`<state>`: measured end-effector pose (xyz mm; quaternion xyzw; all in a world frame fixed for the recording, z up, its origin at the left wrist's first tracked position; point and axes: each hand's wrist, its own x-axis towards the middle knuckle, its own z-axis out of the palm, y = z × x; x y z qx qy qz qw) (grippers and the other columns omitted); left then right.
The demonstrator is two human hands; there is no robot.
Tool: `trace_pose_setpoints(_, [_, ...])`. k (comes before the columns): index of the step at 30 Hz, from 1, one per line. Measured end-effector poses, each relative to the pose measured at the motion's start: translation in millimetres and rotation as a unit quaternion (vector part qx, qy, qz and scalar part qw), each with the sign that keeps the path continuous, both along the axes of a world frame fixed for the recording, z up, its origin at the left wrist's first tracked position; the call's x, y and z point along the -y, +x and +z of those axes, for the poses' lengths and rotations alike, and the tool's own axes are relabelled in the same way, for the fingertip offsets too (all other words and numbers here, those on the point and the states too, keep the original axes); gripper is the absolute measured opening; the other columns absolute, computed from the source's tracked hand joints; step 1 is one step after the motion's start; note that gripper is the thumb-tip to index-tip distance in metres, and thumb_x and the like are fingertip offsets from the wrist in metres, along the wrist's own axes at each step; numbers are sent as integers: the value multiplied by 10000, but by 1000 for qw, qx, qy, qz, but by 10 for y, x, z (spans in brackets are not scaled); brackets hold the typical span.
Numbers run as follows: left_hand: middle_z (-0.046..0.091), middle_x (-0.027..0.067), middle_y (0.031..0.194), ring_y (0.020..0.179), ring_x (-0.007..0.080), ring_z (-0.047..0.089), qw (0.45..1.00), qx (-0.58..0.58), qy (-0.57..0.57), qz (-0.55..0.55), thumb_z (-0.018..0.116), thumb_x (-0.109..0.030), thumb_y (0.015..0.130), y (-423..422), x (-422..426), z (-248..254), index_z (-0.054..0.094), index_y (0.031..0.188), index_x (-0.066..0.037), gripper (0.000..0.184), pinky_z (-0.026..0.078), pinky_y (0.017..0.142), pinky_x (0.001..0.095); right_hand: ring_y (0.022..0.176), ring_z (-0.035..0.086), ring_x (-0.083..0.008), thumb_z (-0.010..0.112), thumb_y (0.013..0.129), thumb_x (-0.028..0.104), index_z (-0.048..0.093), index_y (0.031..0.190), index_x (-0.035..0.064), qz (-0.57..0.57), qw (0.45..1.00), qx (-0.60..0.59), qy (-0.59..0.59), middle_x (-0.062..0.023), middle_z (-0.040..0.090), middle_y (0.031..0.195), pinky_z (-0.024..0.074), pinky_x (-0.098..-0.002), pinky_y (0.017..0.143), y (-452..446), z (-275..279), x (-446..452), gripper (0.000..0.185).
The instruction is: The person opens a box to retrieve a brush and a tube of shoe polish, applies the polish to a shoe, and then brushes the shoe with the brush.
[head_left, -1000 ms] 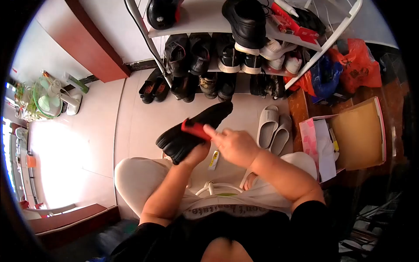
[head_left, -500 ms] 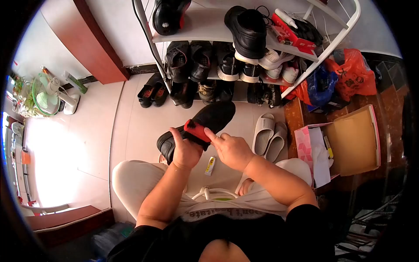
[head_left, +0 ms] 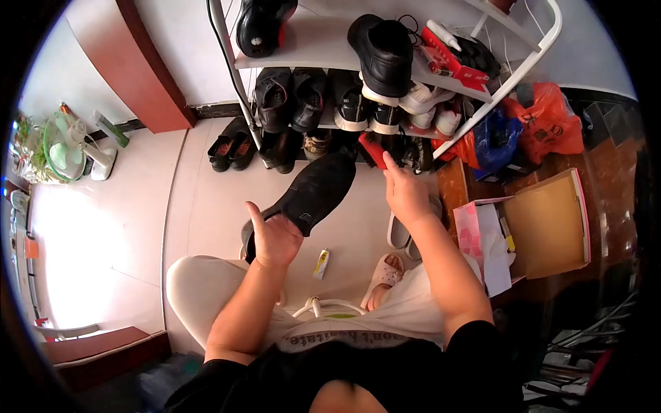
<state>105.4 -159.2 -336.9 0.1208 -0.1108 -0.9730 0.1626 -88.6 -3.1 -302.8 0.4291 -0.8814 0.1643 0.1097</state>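
My left hand [head_left: 277, 239] supports a black shoe [head_left: 320, 189], its thumb sticking up beside the shoe. The shoe is tilted, its far end pointing up and right towards the rack. Closed around a flat red pad [head_left: 372, 149] with a dark edge, my right hand [head_left: 407, 193] is held to the right of the shoe, apart from it. Whether the pad is a brush or a sponge I cannot tell. Below the shoe, a small white-and-yellow tube [head_left: 321, 263] lies on the floor between my legs.
A white shoe rack [head_left: 310, 48] full of shoes stands ahead. Grey slippers [head_left: 399, 234] lie partly behind my right arm. To the right are an open cardboard box [head_left: 551, 230] and plastic bags [head_left: 544, 127]. A fan [head_left: 65, 155] stands at far left.
My right hand has lifted the red pad off the shoe and moved it up and right. The shoe has turned slightly in my left hand, showing more of its upper side.
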Motion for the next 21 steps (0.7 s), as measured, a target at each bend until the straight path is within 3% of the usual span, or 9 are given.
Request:
trace_pose_setpoints(3, [440, 166, 1272, 1146, 218, 463, 1000, 8, 24, 9, 305, -738, 751, -30, -6, -30, 315, 1259, 106, 985, 359, 983, 285, 638, 572, -312, 501, 857, 150, 471, 1234, 144, 22, 995, 0, -98, -152, 578, 749, 447, -397, 555, 50, 33, 20, 377])
trace_pose_setpoints(4, [440, 166, 1272, 1146, 218, 463, 1000, 8, 24, 9, 305, -738, 751, -28, 3, -116, 315, 1259, 106, 985, 359, 983, 285, 638, 569, -314, 505, 861, 158, 471, 1232, 143, 49, 988, -4, -144, -158, 579, 754, 443, -398, 556, 82, 28, 47, 373])
trace_pose_setpoints(8, [384, 173, 1318, 1214, 256, 390, 998, -18, 53, -29, 284, -699, 790, -48, -56, -26, 303, 1285, 71, 915, 288, 1037, 355, 664, 582, -309, 510, 845, 130, 445, 1256, 149, 57, 992, 38, -105, -136, 604, 756, 451, -406, 566, 202, -56, 93, 416])
trace_pose_setpoints(11, [360, 162, 1337, 1234, 260, 359, 999, 6, 44, -26, 274, -668, 816, -34, -131, 19, 299, 1302, 41, 860, 256, 1053, 366, 562, 567, -324, 510, 832, 168, 405, 1277, 146, 182, 976, 99, -70, -139, 560, 661, 468, -432, 507, 593, -234, 150, 458])
trace_pose_setpoints(12, [348, 154, 1347, 1246, 260, 341, 999, 31, 36, -24, 269, -654, 827, -22, -135, -8, 296, 1311, 23, 833, 243, 1060, 365, 545, 566, -311, 493, 837, 172, 411, 1272, 142, 173, 981, 90, 7, -129, 554, 653, 465, -422, 490, 745, -100, 146, 444])
trace_pose_setpoints(15, [338, 138, 1359, 1254, 269, 327, 999, 9, 43, -22, 252, -650, 833, -13, -122, -73, 284, 1327, -6, 813, 227, 1065, 369, 508, 553, -296, 473, 851, 163, 406, 1270, 139, 71, 996, -29, 38, -120, 543, 642, 459, -398, 452, 296, -86, 138, 425])
trace_pose_setpoints(16, [332, 139, 1362, 1254, 274, 326, 999, 7, 37, -22, 241, -647, 836, -36, -121, -49, 281, 1331, -12, 806, 224, 1066, 375, 567, 557, -301, 463, 855, 131, 414, 1272, 141, 14, 998, 22, 61, -130, 542, 656, 466, -412, 511, 241, 31, 129, 420])
trace_pose_setpoints(19, [322, 146, 1366, 1258, 280, 318, 998, -26, 47, -23, 218, -640, 844, -50, -117, -33, 278, 1330, -3, 804, 220, 1066, 388, 593, 561, -299, 494, 827, 117, 439, 1253, 144, 184, 982, 31, 18, -129, 545, 659, 464, -410, 518, 605, -222, 89, 430])
trace_pose_setpoints(21, [320, 147, 1367, 1261, 281, 314, 998, -39, 41, -21, 211, -635, 847, -61, -99, -14, 275, 1331, 1, 802, 217, 1067, 393, 583, 560, -298, 497, 822, 112, 441, 1251, 144, 184, 982, 28, 7, -126, 542, 656, 461, -409, 508, 619, -169, 129, 434])
